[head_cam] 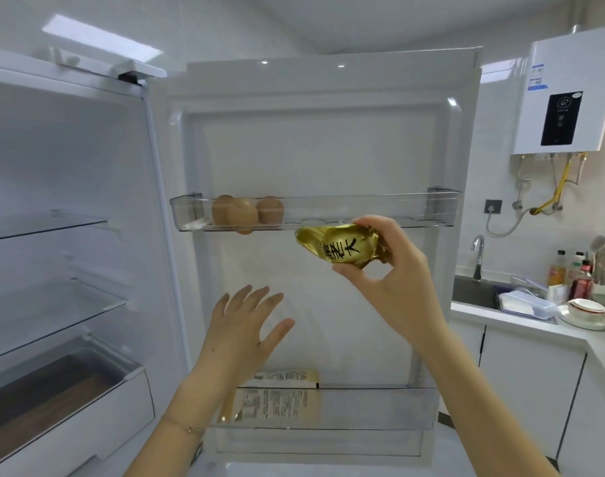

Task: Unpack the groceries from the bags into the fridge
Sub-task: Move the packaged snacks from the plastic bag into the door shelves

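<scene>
right fingers: curled round a gold foil packet, with the thumb under it and the forefinger over its top. The other fingertips are hidden behind the packet.
right hand: raised at centre right of the frame, just below the upper door shelf.
gold foil packet: held in the air in front of the open fridge door, its top edge close under the upper door shelf. Whether it touches the shelf cannot be told. It has black characters on its face, and its right end is covered by the palm.
left fingers: straight and spread, grasping nothing.
left hand: back toward the camera at lower centre, in front of the bare door liner and well below the packet. A thin bracelet is on the wrist.
eggs: brown, clustered at the left end of the clear upper door shelf. Their number is hard to make out through the plastic.
lower door shelf: clear, holding a flat printed packet at its left side. The forearm hides the packet's left edge, and the print is too small to read.
fridge interior: at the left of the frame, with glass shelves and a drawer, cut off by the left edge.
table: at the right edge of the frame, carrying a sink, a tap, bottles and stacked bowls, all crowded and partly cut off.
water heater: on the wall at upper right.
</scene>
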`<state>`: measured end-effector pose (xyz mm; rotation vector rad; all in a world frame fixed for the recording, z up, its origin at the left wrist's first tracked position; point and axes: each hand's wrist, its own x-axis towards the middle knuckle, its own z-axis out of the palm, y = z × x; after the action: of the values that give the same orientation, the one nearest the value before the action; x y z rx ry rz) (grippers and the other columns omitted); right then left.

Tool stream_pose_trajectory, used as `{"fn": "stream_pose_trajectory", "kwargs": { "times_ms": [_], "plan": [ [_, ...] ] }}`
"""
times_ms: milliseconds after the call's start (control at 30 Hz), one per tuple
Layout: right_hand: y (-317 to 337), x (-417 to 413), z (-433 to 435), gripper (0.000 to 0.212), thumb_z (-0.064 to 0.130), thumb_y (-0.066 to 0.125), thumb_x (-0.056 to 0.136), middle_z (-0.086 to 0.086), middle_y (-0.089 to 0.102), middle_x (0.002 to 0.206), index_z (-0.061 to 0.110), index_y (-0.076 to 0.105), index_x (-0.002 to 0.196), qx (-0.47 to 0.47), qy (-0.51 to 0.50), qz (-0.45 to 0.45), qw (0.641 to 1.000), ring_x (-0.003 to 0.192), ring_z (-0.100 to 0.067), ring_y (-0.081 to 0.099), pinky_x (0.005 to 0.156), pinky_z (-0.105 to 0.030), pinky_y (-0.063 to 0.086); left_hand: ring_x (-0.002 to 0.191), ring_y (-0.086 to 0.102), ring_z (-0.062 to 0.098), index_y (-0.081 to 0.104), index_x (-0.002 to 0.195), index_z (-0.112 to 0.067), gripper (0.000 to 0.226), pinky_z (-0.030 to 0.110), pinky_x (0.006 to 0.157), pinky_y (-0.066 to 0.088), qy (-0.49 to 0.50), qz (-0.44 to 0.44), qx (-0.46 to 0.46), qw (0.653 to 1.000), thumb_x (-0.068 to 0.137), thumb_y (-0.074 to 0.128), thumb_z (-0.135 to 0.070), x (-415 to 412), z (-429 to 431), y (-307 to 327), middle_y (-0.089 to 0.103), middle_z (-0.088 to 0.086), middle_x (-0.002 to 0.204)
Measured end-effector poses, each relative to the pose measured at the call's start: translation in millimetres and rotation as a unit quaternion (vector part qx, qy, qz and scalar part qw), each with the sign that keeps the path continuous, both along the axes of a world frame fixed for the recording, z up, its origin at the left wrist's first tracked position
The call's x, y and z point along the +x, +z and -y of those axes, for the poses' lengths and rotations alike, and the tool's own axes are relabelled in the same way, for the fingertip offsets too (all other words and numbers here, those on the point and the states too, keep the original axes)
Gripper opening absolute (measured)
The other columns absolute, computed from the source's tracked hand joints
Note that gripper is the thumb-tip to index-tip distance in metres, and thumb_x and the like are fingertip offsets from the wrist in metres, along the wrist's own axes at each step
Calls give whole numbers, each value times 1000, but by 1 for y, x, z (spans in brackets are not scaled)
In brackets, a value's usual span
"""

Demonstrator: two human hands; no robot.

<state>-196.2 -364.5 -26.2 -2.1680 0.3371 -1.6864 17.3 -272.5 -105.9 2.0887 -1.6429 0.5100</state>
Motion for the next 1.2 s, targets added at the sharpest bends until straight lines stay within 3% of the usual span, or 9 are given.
{"fn": "stream_pose_trajectory", "kwargs": {
  "times_ms": [67,133,233,300,433,667,867,1067,1200],
  "plan": [
    [13,4,2,51,17,83,74,11,61,104,18,56,118,-44,-3,27,999,91,-3,58,78,-15,47,149,13,18,34,148,-38,101,42,119,2,18,22,11,1000,72,-16,-83,-4,1,5,26,-9,158],
    [26,9,6,53,15,80,77,4,56,123,16,54,122,-73,8,52,996,108,-9,57,87,-25,52,148,17,20,38,146,-36,101,45,119,5,21,26,10,999,74,-14,-83,-6,5,11,30,-7,157],
    [47,20,15,53,11,79,78,-9,40,134,9,54,124,-104,-5,70,992,118,-3,45,90,-23,52,136,42,27,57,133,-29,89,54,111,28,17,53,7,998,86,0,-78,-10,9,20,52,0,143],
    [61,27,20,53,14,78,79,-7,40,128,8,54,126,-94,-26,53,994,111,0,45,88,-21,52,134,45,26,57,132,-29,88,54,109,32,24,72,1,997,87,-1,-77,-14,11,28,54,-1,141],
    [82,38,25,51,26,77,80,1,50,119,13,56,126,-81,-66,-23,994,99,-7,51,85,-19,50,147,16,16,25,149,-38,106,43,120,9,36,51,37,997,65,-20,-84,-12,14,42,25,-11,158],
    [103,51,27,52,40,72,83,-2,66,114,16,59,126,-67,-163,-108,978,109,-23,55,90,-31,46,133,46,21,54,137,-28,107,45,110,32,6,60,-34,998,73,-8,-86,-4,14,54,53,-2,142],
    [118,54,30,50,45,72,80,-2,65,116,17,63,120,21,-137,-234,962,98,-17,60,75,-26,47,139,36,15,45,142,-33,117,39,113,25,19,61,-3,998,61,-19,-88,-4,15,62,43,-9,150],
    [119,52,32,42,49,73,78,-6,68,84,10,72,95,68,-128,-255,956,70,-16,57,57,-27,42,140,33,13,42,143,-36,103,38,114,23,14,54,8,998,67,-8,-84,-2,16,64,39,-9,152],
    [122,45,34,48,53,72,77,-6,64,71,6,71,85,70,-156,-270,947,62,-17,51,54,-28,38,140,32,12,40,144,-37,99,38,115,22,16,48,7,999,69,-6,-84,2,15,62,38,-10,152]
  ]
}}
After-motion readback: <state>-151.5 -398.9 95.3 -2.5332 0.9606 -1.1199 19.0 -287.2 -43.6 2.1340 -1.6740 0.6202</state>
